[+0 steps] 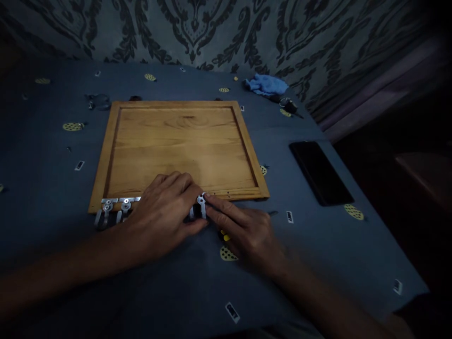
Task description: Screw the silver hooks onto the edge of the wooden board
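A framed wooden panel [183,146] lies flat, with metal hooks screwed along its near edge. Two of these hooks [126,205] show at the left of that edge. My left hand [167,212] rests over the middle of the near edge, its fingers bent round a metal hook [201,202]. From the right, my right hand [247,230] presses its fingertips against the same hook. Under the right hand is something yellow and black [225,235], mostly hidden by the fingers. Small dark holes dot the frame right of the hook.
A black phone [320,173] lies on the right of the blue patterned cloth [158,296]. At the back right are a blue rag [267,85] and keys [289,104]. Loose metal hooks [98,101] lie at the back left, and a small screw [69,149] lies left of the panel.
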Available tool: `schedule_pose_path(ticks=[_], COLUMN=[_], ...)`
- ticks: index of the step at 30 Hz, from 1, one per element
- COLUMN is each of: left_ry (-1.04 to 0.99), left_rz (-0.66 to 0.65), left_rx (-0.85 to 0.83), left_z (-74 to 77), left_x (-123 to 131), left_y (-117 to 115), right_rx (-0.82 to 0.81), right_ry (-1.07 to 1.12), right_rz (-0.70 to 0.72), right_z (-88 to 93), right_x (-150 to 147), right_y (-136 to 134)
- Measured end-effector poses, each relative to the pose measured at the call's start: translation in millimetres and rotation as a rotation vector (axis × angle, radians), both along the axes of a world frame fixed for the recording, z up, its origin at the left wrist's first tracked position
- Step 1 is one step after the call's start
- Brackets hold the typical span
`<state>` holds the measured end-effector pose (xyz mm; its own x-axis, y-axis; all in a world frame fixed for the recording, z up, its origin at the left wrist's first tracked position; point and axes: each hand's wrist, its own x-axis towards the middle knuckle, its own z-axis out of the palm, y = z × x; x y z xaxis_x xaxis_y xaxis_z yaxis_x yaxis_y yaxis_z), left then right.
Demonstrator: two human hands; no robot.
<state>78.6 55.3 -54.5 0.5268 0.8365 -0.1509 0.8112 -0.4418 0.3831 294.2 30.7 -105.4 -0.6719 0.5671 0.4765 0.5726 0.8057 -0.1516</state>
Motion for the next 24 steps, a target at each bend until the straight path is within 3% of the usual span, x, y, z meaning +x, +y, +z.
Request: schedule_pose_path(ticks=[8,18,24], left_ry=[-0.068,-0.143,-0.146], left_rz=[-0.023,-0.065,-0.06], left_rx=[0.025,0.175,0.161], left_z=[-3.6,-10.5,-10.9], left_x=[-3,-8,-6], left_y=[-2,-3,-2], right_rx=[-0.018,-0.068,-0.087], right_ry=[-0.016,0.015,0.001], right_rz=[0.0,0.018,0.009], right_z=[1.8,0.8,1.7], right_x=[1,1,2], right_y=[-1,-2,-3])
